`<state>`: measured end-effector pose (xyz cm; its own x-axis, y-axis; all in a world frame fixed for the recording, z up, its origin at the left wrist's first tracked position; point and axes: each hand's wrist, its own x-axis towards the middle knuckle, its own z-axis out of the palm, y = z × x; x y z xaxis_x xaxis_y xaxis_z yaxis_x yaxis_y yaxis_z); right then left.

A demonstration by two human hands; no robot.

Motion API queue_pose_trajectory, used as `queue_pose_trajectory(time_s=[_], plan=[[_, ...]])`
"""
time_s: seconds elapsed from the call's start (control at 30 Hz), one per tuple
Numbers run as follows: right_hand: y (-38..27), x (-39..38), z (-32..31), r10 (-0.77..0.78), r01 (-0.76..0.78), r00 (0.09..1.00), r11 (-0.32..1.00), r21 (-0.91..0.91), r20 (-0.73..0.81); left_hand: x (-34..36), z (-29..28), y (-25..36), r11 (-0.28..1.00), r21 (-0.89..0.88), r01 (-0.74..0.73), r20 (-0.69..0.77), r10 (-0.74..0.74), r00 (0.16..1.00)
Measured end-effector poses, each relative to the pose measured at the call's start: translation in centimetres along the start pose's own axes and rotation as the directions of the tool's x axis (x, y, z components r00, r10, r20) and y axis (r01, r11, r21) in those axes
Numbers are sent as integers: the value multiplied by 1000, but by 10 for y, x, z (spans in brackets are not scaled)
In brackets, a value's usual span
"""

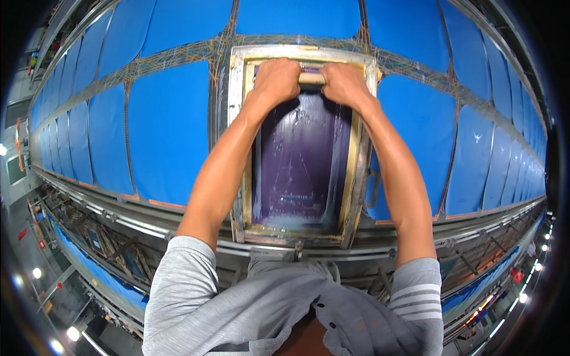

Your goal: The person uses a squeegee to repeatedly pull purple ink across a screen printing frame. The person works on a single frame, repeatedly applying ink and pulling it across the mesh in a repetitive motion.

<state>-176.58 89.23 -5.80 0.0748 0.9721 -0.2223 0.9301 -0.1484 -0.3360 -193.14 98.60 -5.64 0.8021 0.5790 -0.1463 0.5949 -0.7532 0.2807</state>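
Both of my arms reach forward over a screen printing frame with pale, ink-stained sides. Purple mesh fills it, wet and streaked with pale residue along the edges. At the frame's far end, my left hand and my right hand are closed around a squeegee, one near each end. Only the middle of its light wooden handle shows between my fists. The squeegee's blade edge is hidden below the hands.
Blue fabric panels lie in two rows along the long table, on both sides of the frame. A metal rail runs along the near edge, by my body. Lower racks with more blue panels stand behind me on either side.
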Motion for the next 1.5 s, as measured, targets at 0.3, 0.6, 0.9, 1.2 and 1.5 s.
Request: queue_pose_trajectory(time_s=[0.3, 0.6, 0.9, 1.2, 1.5], plan=[[-106, -234, 84, -154, 153, 986, 988, 29, 64, -257, 46, 90, 982, -171, 84, 140, -60, 988], [-115, -255, 87, -82, 73, 994, 991, 109, 79, -274, 47, 92, 990, -127, 55, 171, -33, 985], [3, -2, -10, 6, -5, 999, 1000, -17, 39, 0, -15, 4, 1000, 21, 12, 55, -13, 998], [11, 11, 1, -36, 35, 999, 999, -27, -33, 13, -10, -2, 999, 10, -32, 20, 32, 999], [-93, -208, 74, -141, 139, 988, 990, 31, 62, -226, 42, 77, 982, -185, 35, 116, -13, 993]])
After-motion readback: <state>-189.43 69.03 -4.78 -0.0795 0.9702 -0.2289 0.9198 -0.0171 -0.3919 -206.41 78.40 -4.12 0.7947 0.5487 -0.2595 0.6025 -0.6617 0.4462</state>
